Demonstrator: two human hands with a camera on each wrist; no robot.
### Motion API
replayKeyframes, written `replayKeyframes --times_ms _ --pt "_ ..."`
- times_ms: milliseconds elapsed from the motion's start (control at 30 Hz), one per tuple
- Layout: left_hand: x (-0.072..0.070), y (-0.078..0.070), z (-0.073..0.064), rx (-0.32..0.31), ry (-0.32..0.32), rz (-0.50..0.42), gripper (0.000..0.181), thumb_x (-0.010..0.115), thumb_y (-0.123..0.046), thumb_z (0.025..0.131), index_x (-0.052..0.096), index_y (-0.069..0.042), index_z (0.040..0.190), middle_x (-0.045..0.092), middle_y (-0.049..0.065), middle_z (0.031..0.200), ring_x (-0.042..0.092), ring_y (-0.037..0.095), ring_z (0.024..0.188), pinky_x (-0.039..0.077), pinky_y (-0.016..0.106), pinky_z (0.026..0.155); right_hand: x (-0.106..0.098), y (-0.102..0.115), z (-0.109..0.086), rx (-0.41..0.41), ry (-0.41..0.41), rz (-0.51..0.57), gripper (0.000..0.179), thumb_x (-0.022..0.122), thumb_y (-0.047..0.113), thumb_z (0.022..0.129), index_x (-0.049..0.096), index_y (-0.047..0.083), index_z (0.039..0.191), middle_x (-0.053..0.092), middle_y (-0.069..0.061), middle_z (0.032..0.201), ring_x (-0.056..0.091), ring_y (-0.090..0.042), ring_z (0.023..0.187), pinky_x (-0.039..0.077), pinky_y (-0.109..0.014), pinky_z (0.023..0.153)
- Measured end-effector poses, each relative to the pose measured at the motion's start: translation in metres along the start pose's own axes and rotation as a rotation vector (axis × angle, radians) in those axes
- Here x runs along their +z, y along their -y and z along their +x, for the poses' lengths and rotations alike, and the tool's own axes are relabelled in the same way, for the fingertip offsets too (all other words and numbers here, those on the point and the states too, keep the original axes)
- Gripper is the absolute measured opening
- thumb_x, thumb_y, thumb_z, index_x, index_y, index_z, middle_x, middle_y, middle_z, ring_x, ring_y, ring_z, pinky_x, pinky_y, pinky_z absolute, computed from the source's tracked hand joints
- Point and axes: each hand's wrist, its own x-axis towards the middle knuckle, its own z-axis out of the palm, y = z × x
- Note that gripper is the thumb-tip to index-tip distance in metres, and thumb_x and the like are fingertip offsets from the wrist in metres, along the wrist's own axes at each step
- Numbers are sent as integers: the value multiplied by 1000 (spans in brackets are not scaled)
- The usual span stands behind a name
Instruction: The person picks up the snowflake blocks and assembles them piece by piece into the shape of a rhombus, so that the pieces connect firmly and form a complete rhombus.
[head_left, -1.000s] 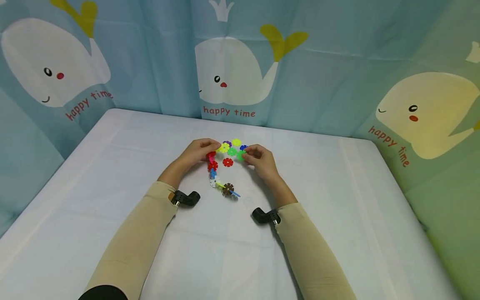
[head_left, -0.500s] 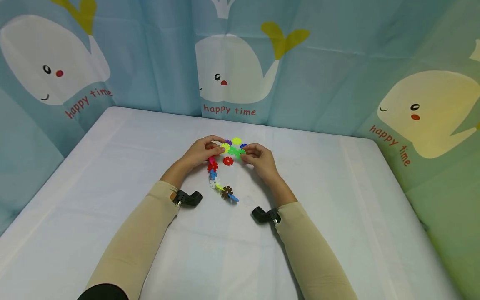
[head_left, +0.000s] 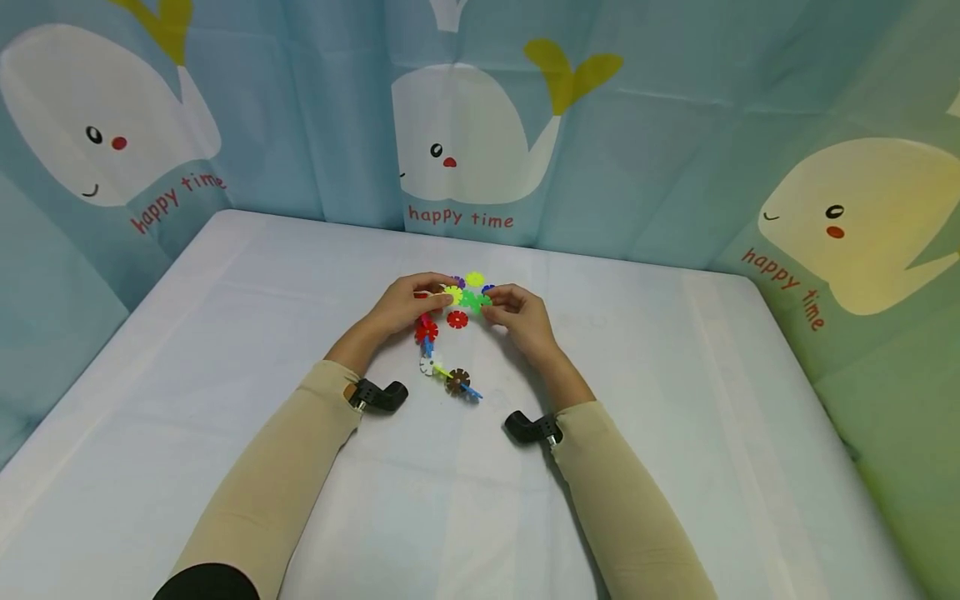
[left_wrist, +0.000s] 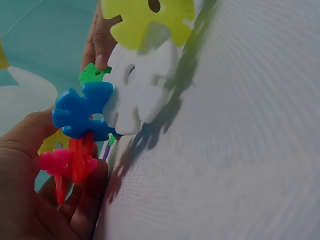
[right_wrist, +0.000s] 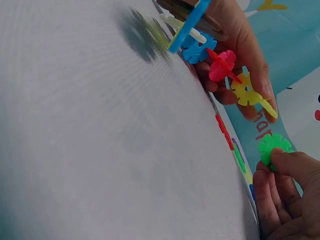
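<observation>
My left hand grips a chain of interlocking plastic snowflake discs near its upper end. A yellow disc shows between thumb and fingers there. Below it hang pink, red, blue and white discs, then yellow, brown and blue ones curving right. With thumb and fingers my right hand pinches a single green disc. In the right wrist view, this disc is apart from the chain's yellow end.
Loose discs lie on the white table around the hands: a red one, a yellow one, a purple one, a blue one and a green one. A whale-print curtain stands behind the table.
My left hand has shifted slightly right, its thumb now further across the chain's yellow disc. The chain's lower end swung down and back. My right hand has stayed nearly still with the green disc.
</observation>
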Motion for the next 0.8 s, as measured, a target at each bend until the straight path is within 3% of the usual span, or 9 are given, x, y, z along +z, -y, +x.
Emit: replayKeyframes --times_ms 100,333,600,800 --pt "0 0 -1 9 6 4 38 66 -31 95 64 -21 131 61 5 132 67 22 100 38 48 111 1 -1 1 1 -2 0 27 68 3 91 64 -4 117 62 -6 96 64 -9 81 58 -24 77" --pt "1 2 2 1 10 81 37 67 -32 94 65 -24 130 57 3 139 49 23 127 36 49 112 3 -3 2 -4 -7 -28 26 68 3 91 65 -4 116 62 -6 96 62 -10 82 57 -23 78" --pt "2 1 3 -36 43 125 42 69 -33 91 64 -24 132 52 4 146 43 25 137 31 53 115 5 4 2 25 14 -30 27 67 1 91 65 -5 117 62 -6 98 61 -9 85 58 -26 82" --pt "0 0 4 -33 49 148 44 70 -34 90 64 -22 132 54 5 144 42 25 138 28 52 116 8 27 -9 26 22 -61 26 65 -2 91 63 -10 116 63 -11 100 61 -11 86 58 -34 86"
